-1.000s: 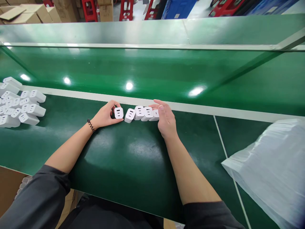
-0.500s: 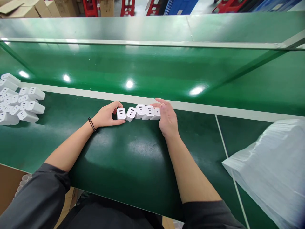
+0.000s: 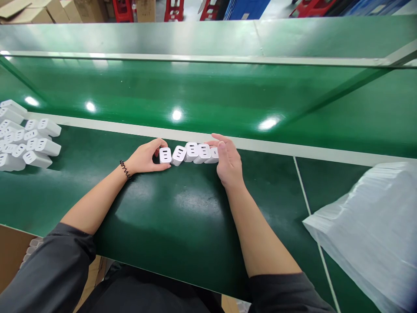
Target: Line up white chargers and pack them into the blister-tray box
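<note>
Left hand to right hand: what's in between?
In the head view, a row of five visible white slotted blocks runs from the left hand to the right hand, which partly hides the end block.

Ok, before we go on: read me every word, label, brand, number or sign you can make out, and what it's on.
No text is readable.
Row of white blocks: dark slots, no legible lettering.
Blue bin at the back: pale patch, too small and blurred to read.
White plastic sheeting: no lettering visible.
</note>
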Action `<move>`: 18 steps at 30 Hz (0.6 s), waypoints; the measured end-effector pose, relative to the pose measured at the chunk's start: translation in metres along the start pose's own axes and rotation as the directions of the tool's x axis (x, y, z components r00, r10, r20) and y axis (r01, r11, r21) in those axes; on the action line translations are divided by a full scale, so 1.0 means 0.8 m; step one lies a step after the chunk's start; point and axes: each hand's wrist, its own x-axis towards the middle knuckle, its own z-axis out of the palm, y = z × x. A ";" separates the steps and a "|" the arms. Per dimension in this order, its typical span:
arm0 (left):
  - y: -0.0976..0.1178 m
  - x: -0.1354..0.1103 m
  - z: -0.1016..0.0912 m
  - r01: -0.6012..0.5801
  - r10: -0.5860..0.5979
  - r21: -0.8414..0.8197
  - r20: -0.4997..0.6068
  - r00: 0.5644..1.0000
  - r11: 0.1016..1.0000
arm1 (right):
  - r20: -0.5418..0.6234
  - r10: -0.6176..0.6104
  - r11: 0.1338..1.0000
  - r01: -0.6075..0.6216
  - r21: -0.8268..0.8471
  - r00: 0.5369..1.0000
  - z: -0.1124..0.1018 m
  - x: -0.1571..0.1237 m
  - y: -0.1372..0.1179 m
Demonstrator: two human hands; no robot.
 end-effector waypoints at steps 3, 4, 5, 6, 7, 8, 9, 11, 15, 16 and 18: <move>0.000 0.000 -0.001 0.007 -0.007 0.008 0.007 1.000 1.000 | -0.006 0.001 1.000 -0.001 -0.011 1.000 0.000 0.000 0.000; 0.000 0.000 -0.001 0.004 -0.004 0.015 0.009 1.000 1.000 | -0.009 0.002 1.000 -0.002 -0.015 1.000 0.000 0.000 0.000; -0.001 -0.001 -0.001 -0.002 0.002 0.024 0.009 1.000 1.000 | -0.010 0.004 1.000 -0.004 -0.018 1.000 0.000 0.000 -0.001; -0.001 -0.001 -0.001 -0.016 0.016 0.031 0.004 1.000 0.999 | -0.009 0.006 1.000 -0.006 -0.020 1.000 -0.001 0.000 -0.001; -0.002 -0.001 0.000 -0.037 0.037 0.037 -0.004 0.999 0.999 | -0.004 0.007 1.000 -0.007 -0.021 1.000 -0.001 0.001 -0.001; -0.003 -0.001 0.001 -0.065 0.066 0.043 -0.015 0.998 0.997 | 0.003 0.005 1.000 -0.005 -0.020 1.000 -0.002 0.001 -0.001; -0.003 -0.001 0.002 -0.100 0.101 0.048 -0.028 0.994 0.994 | 0.013 0.000 1.000 0.000 -0.020 1.000 -0.002 0.001 -0.001; -0.003 -0.001 0.005 -0.174 0.177 0.061 -0.055 0.983 0.983 | 0.041 -0.014 1.000 0.015 -0.023 0.999 -0.001 0.001 -0.003; 0.004 -0.002 0.005 -0.239 0.255 0.138 -0.112 0.960 0.961 | 0.165 -0.033 0.999 0.032 0.004 0.986 0.011 -0.005 -0.014; 0.006 -0.002 0.004 -0.235 0.257 0.170 -0.120 0.959 0.957 | 0.206 -0.038 0.999 0.034 0.021 0.978 0.015 -0.007 -0.017; 0.012 -0.004 -0.002 -0.209 0.239 0.234 -0.108 0.965 0.950 | 0.291 -0.046 0.997 0.028 0.067 0.956 0.022 -0.011 -0.024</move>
